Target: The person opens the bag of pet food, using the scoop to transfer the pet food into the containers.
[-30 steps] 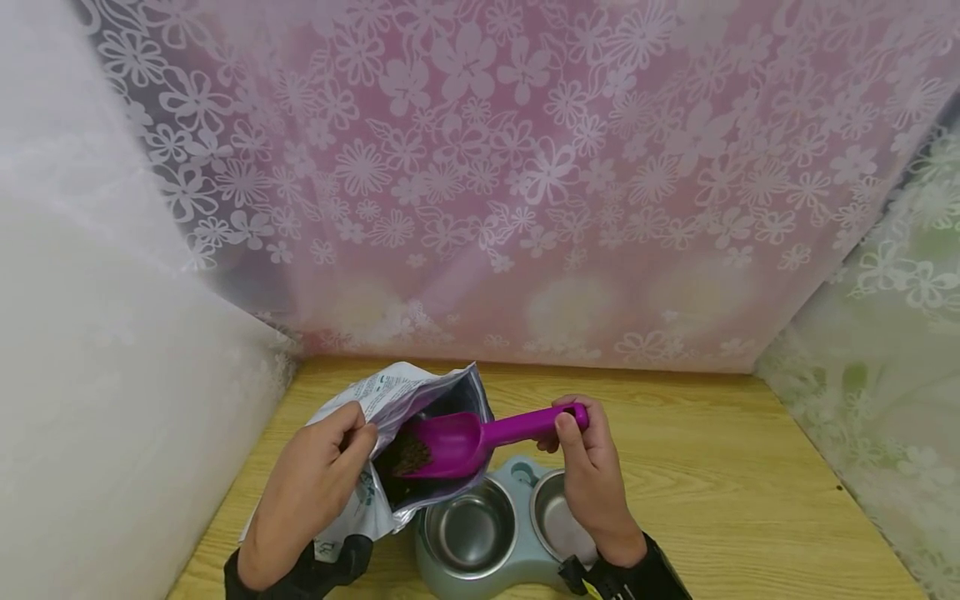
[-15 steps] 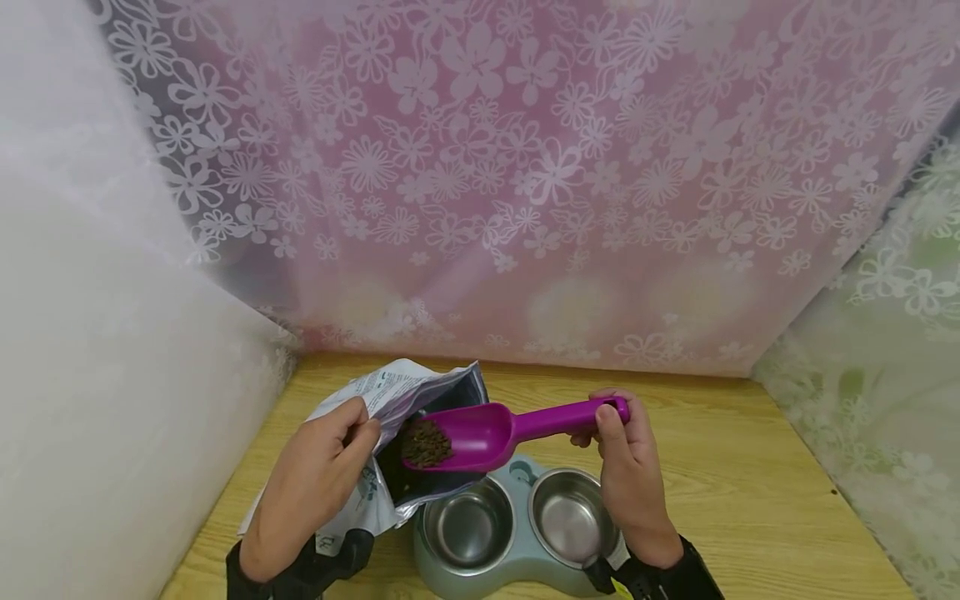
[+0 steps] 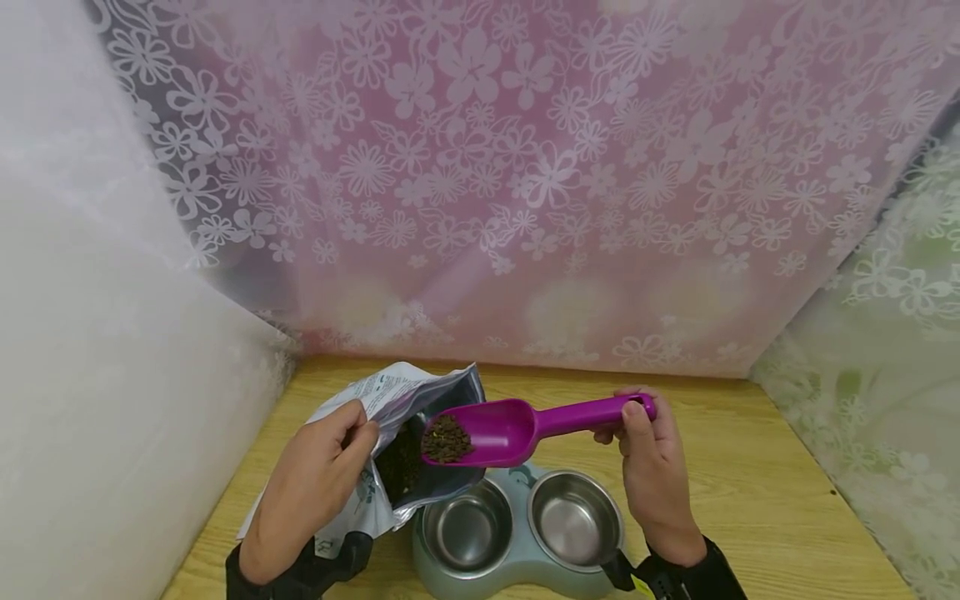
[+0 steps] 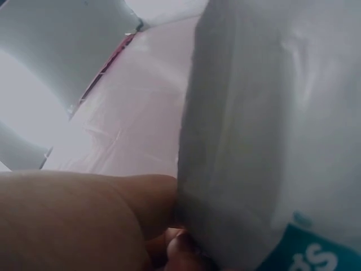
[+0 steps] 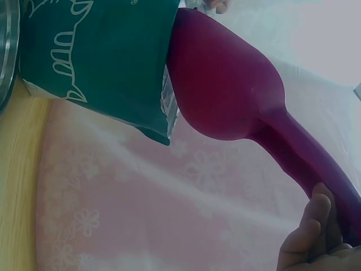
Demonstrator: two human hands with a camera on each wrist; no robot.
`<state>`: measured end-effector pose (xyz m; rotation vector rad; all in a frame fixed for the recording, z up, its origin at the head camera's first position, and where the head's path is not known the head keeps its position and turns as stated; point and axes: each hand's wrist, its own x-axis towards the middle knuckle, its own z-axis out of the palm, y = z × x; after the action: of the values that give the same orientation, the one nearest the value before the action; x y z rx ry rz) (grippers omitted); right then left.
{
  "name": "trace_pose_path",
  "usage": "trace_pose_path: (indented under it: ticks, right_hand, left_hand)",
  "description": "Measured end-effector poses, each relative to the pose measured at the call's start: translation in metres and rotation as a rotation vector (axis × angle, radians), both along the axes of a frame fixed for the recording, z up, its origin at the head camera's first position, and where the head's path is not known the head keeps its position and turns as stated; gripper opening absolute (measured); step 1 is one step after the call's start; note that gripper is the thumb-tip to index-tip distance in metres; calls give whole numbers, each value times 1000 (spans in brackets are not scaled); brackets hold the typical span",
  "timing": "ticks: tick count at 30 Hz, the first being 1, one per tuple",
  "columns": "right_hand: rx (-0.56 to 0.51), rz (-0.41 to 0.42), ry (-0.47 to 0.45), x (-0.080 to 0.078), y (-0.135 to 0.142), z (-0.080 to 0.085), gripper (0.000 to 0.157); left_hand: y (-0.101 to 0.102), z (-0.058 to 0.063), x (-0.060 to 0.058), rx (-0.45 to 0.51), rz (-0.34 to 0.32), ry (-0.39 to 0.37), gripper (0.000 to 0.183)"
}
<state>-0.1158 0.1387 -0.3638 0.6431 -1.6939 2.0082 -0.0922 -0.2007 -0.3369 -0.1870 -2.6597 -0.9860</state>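
Note:
My left hand [image 3: 318, 479] pinches the upper edge of a white and silver-lined bag [image 3: 375, 400], whose mouth faces right and shows brown kibble inside. In the right wrist view the bag's teal side [image 5: 107, 62] shows. My right hand [image 3: 656, 471] grips the handle end of a purple scoop [image 3: 510, 429], thumb on top. Brown kibble [image 3: 447, 439] lies in the scoop's front end, which overlaps the bag's mouth in the head view. The left wrist view shows my thumb [image 4: 152, 197] against the bag's pale side [image 4: 242, 130].
Below the bag and scoop stands a blue-grey double feeder [image 3: 517, 554] with two steel bowls, the left bowl [image 3: 468, 529] and the right bowl [image 3: 576, 521]. It rests on a wood-grain table [image 3: 750, 483]. A pink flowered curtain [image 3: 525, 250] hangs behind.
My right hand has drawn the scoop rightward, most of the way out of the bag, with kibble in its front end. The right bowl is now uncovered. My left hand has stayed put.

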Motion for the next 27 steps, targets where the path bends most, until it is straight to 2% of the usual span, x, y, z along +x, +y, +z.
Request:
trace_pose_path:
  ticks: [4,16,27]
  right_hand:
    - [-19,-16,-45,1,5,3,21]
    - [-237,123,0,-3,29,3,20]
    - [-353,146,-21,2,56,0,22]
  left_hand:
    - [-1,-1,-1,4,1,6,30]
    - [-1,-1,1,25,1,-4,32]
    - [-1,-2,0,27,-8,3,32]
